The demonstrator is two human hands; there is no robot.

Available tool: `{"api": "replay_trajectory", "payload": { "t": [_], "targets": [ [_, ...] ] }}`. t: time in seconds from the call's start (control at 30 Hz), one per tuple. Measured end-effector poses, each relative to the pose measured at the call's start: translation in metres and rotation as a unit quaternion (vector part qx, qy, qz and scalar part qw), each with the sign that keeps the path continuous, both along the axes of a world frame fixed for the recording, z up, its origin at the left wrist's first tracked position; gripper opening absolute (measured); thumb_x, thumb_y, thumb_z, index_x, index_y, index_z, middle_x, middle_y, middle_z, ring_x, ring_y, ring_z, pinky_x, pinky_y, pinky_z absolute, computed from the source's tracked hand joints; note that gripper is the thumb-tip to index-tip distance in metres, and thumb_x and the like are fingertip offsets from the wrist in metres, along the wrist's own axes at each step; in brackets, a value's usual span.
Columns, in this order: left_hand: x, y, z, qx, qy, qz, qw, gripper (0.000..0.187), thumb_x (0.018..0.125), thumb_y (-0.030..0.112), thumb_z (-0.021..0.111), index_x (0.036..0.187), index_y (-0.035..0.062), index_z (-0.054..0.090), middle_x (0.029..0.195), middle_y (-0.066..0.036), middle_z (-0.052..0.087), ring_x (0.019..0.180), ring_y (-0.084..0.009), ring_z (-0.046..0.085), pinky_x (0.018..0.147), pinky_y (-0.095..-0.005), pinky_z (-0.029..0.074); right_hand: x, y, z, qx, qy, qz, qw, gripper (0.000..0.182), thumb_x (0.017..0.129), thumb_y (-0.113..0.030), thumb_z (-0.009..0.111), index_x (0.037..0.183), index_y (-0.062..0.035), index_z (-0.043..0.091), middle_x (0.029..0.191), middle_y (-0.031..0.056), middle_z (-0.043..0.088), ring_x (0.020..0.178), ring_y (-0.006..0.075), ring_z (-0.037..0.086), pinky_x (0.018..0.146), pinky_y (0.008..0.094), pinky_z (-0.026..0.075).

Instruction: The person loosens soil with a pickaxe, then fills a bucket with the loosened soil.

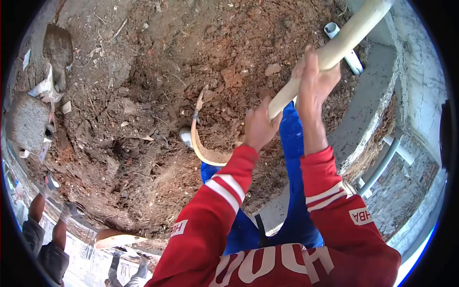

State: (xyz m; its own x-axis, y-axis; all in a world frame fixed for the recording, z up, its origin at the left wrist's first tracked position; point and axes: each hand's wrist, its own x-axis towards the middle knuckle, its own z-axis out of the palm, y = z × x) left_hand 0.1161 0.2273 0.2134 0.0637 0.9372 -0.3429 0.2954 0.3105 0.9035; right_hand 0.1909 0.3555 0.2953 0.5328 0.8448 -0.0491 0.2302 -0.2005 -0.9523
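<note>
A thick pale wooden handle (356,33) runs up to the right, and its far end is cut off by the view's edge. My left hand (261,125) is closed around its lower end. Farther up the handle, my right hand (318,79) also grips it. No tool head shows. Below my hands lies loose reddish-brown soil (172,95). A curved, pale-edged piece (203,152) rests on the soil left of my left hand, beside a small rounded grey object (186,136). My legs in blue trousers (292,138) stand behind my arms.
A white pipe (354,62) sticks out near the concrete ledge (370,103) on the right. At the far left are a dirty shovel (58,50) and a grey block (28,122). Other people's legs (55,248) show at lower left. A grey pipe (380,167) lies at right.
</note>
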Motion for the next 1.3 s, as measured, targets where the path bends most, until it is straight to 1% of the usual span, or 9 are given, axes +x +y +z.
{"api": "replay_trajectory", "payload": {
  "t": [0.13,0.23,0.3,0.53,0.77,1.07,1.2,1.23,1.3],
  "targets": [
    [0.022,0.019,-0.071,-0.023,0.019,0.087,0.996,0.032,0.084,0.021,0.070,0.100,-0.0046,0.063,0.084,-0.025,0.068,0.082,-0.0430,0.066,0.074,-0.0483,0.052,0.013,0.035,-0.107,-0.032,-0.121,0.046,0.991,0.015,0.087,-0.003,0.059,0.095,0.0082,0.053,0.074,0.0170,0.064,0.052,0.0201,0.062,0.044,0.0315,0.053],
    [0.034,-0.107,-0.079,-0.240,0.134,0.085,0.958,0.031,0.082,0.023,0.072,0.096,-0.0039,0.063,0.081,-0.027,0.068,0.081,-0.0443,0.068,0.073,-0.0500,0.054,0.025,-0.083,-0.274,-0.345,-0.264,0.121,0.892,0.034,0.079,-0.016,0.070,0.093,0.0134,0.059,0.082,0.0248,0.067,0.065,0.0340,0.070,0.060,0.0419,0.058],
    [0.024,-0.130,-0.047,-0.304,0.161,0.054,0.937,0.031,0.079,0.020,0.072,0.095,-0.0027,0.060,0.082,-0.027,0.068,0.081,-0.0456,0.067,0.074,-0.0524,0.055,0.028,-0.103,-0.259,-0.449,0.033,0.040,0.892,0.022,0.082,-0.011,0.065,0.087,0.0102,0.060,0.065,0.0172,0.064,0.053,0.0277,0.067,0.046,0.0399,0.054],
    [-0.034,-0.204,0.037,-0.333,0.204,-0.049,0.919,0.031,0.077,0.023,0.071,0.097,0.0014,0.059,0.082,-0.026,0.068,0.079,-0.0456,0.067,0.072,-0.0544,0.055,0.002,-0.215,-0.160,-0.385,0.242,-0.095,0.885,0.012,0.087,-0.006,0.060,0.087,0.0057,0.060,0.064,0.0055,0.056,0.048,0.0150,0.052,0.041,0.0311,0.044],
    [-0.201,-0.355,0.086,-0.251,0.285,-0.178,0.908,0.021,0.076,0.023,0.072,0.081,0.0070,0.059,0.059,-0.018,0.062,0.055,-0.0414,0.064,0.056,-0.0505,0.054,-0.106,-0.361,-0.077,-0.514,0.424,-0.199,0.718,0.011,0.083,0.002,0.065,0.078,0.0008,0.055,0.067,0.0099,0.056,0.053,0.0209,0.058,0.049,0.0369,0.053],
    [0.005,-0.036,0.017,-0.028,0.059,-0.064,0.996,0.032,0.083,0.024,0.074,0.101,0.0015,0.061,0.081,-0.020,0.069,0.072,-0.0371,0.068,0.070,-0.0472,0.051,0.049,-0.041,0.027,-0.062,0.140,-0.045,0.987,0.029,0.088,-0.008,0.065,0.105,0.0071,0.047,0.080,0.0141,0.062,0.051,0.0138,0.059,0.043,0.0296,0.054],
    [0.140,0.134,0.023,0.122,0.052,0.001,0.991,0.038,0.088,0.027,0.069,0.106,-0.0054,0.062,0.088,-0.025,0.070,0.080,-0.0428,0.066,0.080,-0.0495,0.047,0.153,0.125,0.027,0.132,-0.099,-0.005,0.986,0.034,0.089,-0.011,0.066,0.104,0.0100,0.044,0.070,0.0162,0.061,0.049,0.0219,0.061,0.043,0.0330,0.053],
    [0.161,0.157,0.012,0.091,0.011,0.023,0.996,0.038,0.088,0.028,0.068,0.103,-0.0065,0.062,0.084,-0.027,0.069,0.079,-0.0447,0.066,0.075,-0.0526,0.048,0.176,0.158,0.004,0.239,-0.451,-0.075,0.856,0.016,0.096,-0.017,0.063,0.092,-0.0045,0.053,0.064,-0.0002,0.050,0.049,0.0090,0.047,0.045,0.0237,0.043],
    [0.180,0.150,-0.021,0.050,0.038,0.023,0.998,0.038,0.088,0.029,0.069,0.102,-0.0060,0.061,0.082,-0.027,0.068,0.080,-0.0456,0.067,0.073,-0.0515,0.050,0.196,0.170,-0.057,0.118,-0.345,-0.033,0.931,0.025,0.091,-0.014,0.065,0.100,0.0030,0.049,0.070,0.0126,0.057,0.056,0.0210,0.058,0.050,0.0313,0.051]
  ]
}}
